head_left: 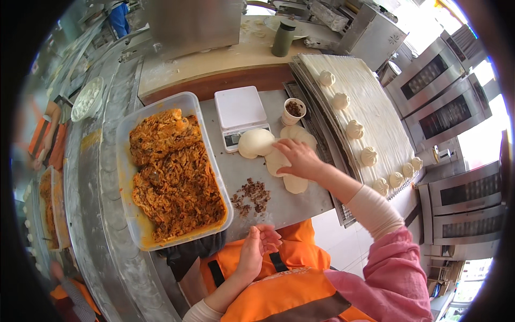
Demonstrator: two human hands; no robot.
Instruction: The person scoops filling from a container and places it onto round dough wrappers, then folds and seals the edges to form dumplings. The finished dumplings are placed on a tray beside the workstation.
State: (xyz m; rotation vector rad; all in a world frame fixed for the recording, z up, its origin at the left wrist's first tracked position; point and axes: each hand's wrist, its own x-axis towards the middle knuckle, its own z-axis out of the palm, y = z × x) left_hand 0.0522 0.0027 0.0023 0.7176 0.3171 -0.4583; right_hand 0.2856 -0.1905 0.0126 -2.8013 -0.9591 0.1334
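Several round, flat dough wrappers point(296, 184) lie overlapping on the metal worktop, partly beneath my right hand point(296, 160). That hand reaches over them with fingers spread, its fingertips touching the edge of a pale dough round point(256, 143) that overlaps the scale. My left hand point(259, 249) is low by the worktop's front edge, palm turned inward, fingers loosely curled and apart, with nothing in it. Between the hands is a scatter of dark brown chopped filling point(251, 197). A large plastic tub point(122, 177) of orange-brown shredded filling point(177, 188) stands left of them.
Beyond the wrappers sit a white kitchen scale point(241, 109) and a paper cup point(293, 111) of dark filling. A cloth-covered rack point(343, 80) at right carries several pleated buns point(355, 129). A green bottle point(283, 38) stands behind. Other people are at left.
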